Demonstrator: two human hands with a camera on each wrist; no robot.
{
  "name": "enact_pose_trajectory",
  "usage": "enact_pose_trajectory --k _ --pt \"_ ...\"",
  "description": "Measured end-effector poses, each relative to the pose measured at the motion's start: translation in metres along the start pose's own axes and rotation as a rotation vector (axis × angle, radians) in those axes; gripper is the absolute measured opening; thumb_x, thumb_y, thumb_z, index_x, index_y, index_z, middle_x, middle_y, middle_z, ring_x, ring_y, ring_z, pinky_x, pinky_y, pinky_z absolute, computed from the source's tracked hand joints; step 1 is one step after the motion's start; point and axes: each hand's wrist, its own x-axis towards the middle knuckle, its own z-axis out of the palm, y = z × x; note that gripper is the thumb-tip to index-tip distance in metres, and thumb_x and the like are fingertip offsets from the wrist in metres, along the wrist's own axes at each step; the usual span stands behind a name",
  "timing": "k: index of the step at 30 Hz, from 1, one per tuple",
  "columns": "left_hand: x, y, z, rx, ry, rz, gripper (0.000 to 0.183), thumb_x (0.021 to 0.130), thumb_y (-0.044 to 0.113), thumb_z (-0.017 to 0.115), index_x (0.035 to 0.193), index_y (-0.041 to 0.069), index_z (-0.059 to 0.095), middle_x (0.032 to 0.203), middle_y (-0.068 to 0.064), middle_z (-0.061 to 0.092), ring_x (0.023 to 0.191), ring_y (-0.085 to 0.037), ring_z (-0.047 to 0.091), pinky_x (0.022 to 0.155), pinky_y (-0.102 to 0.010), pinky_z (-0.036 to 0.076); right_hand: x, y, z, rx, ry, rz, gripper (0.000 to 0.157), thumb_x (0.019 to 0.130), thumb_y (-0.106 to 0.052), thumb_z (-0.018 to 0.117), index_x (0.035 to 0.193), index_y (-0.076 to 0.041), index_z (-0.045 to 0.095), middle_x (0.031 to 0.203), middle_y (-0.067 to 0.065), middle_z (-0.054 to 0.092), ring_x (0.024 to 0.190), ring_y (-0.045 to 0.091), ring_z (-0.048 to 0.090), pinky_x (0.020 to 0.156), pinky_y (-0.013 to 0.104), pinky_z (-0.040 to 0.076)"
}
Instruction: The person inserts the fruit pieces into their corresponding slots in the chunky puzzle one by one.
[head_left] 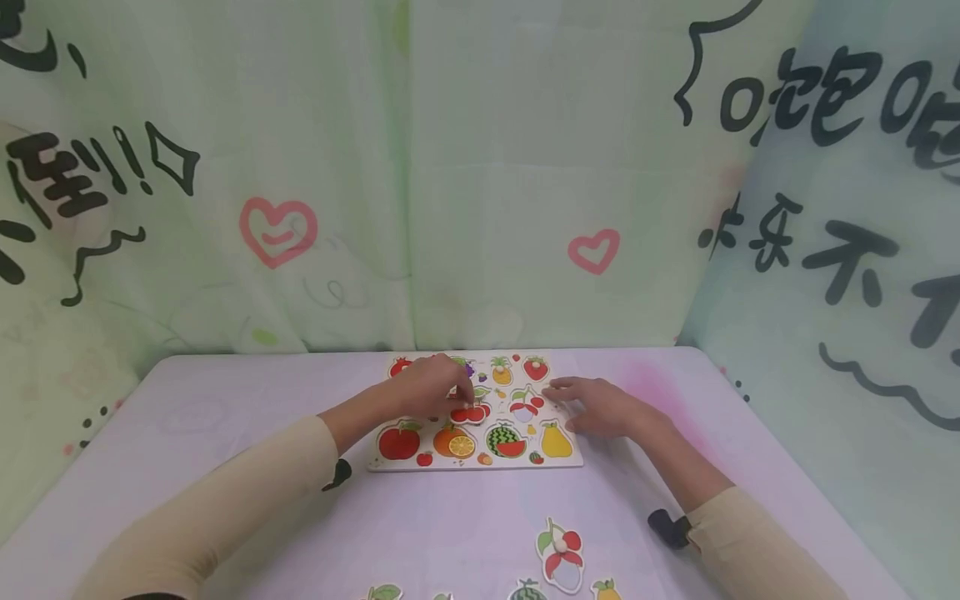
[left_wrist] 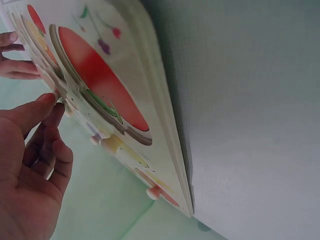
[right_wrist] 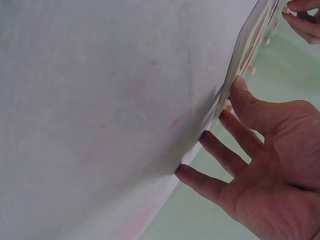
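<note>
A white fruit puzzle board (head_left: 438,464) lies at the far side of the table, with knobbed pieces in it. My left hand (head_left: 431,386) reaches over its middle, thumb and fingertip pinching the small knob of a cherry piece (head_left: 471,414). The left wrist view shows this pinch (left_wrist: 37,150) from the side, close over the board's face. Beside the board's right edge is my right hand (head_left: 596,407), fingers spread and straight. In the right wrist view, its thumb (right_wrist: 240,85) rests on the board's edge and its other fingertips touch the table and edge.
Several loose pieces lie on the near part of the table: a red-and-white radish-like piece (head_left: 561,560), a watermelon piece (head_left: 527,592) and a yellow fruit piece (head_left: 606,590). Apple (head_left: 399,442), orange and pear (head_left: 556,441) show along the board's near row. A printed curtain (head_left: 480,167) hangs behind the table.
</note>
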Motion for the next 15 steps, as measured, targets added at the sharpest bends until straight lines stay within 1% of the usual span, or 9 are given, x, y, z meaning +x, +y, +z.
enact_pose_trajectory --k 7,15 --pt "0.006 -0.001 0.000 0.017 0.003 -0.005 0.018 0.094 0.020 0.079 0.112 0.018 0.082 0.103 0.006 0.077 0.099 -0.010 0.064 0.085 -0.024 0.054 0.000 0.000 -0.001 -0.008 0.005 -0.007 0.064 0.093 -0.015 0.077 0.153 -0.020 0.054 0.162 0.010 0.045 0.150 0.045 0.037 0.111 0.060 0.046" --pt "0.013 -0.003 0.000 0.011 0.005 0.002 0.019 0.094 0.020 0.079 0.113 0.018 0.082 0.105 0.005 0.078 0.099 -0.010 0.066 0.085 -0.023 0.055 0.000 0.001 -0.002 -0.003 0.001 -0.012 0.063 0.094 -0.014 0.077 0.153 -0.020 0.055 0.162 0.011 0.046 0.150 0.044 0.037 0.111 0.059 0.046"
